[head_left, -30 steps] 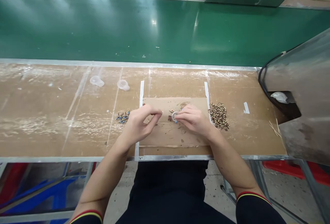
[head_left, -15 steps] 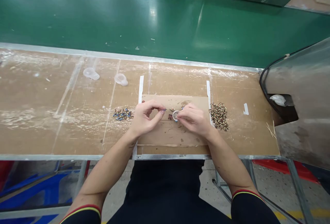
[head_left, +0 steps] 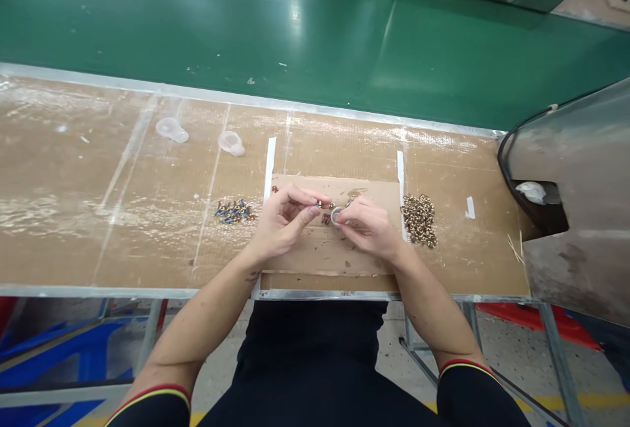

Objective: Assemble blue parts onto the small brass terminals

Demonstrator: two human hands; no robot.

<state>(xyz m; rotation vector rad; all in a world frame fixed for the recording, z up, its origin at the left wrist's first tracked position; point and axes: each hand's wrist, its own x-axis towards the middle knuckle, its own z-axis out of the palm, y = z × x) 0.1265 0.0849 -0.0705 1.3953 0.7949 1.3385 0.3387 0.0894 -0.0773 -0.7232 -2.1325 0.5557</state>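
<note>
My left hand [head_left: 288,218] is closed in a pinch on a small blue-and-gold metal piece [head_left: 319,204] over the cardboard sheet. Thumb and fingertips of my right hand [head_left: 369,227] are pinched on the edge of a small round piece with a pale rim [head_left: 336,216]; whether it is a ring or a shallow cup I cannot tell. The two hands are close but apart. Between them, on the cardboard sheet [head_left: 315,260], lie a few tiny dark red pieces [head_left: 325,218]. Part of the small items behind my right fingers is hidden.
A pile of blue-and-gold pieces [head_left: 233,211] lies left of the sheet, a pile of gold-and-dark pieces [head_left: 419,220] right. Two translucent cups [head_left: 172,130] [head_left: 231,143] stand farther left. A green belt [head_left: 315,40] runs behind; a metal housing [head_left: 585,217] with a cable borders the right.
My left fingertips have moved slightly right, and the piece in them now shows its gold end. My right hand keeps its pinch on the round piece. The whole view has shifted slightly.
</note>
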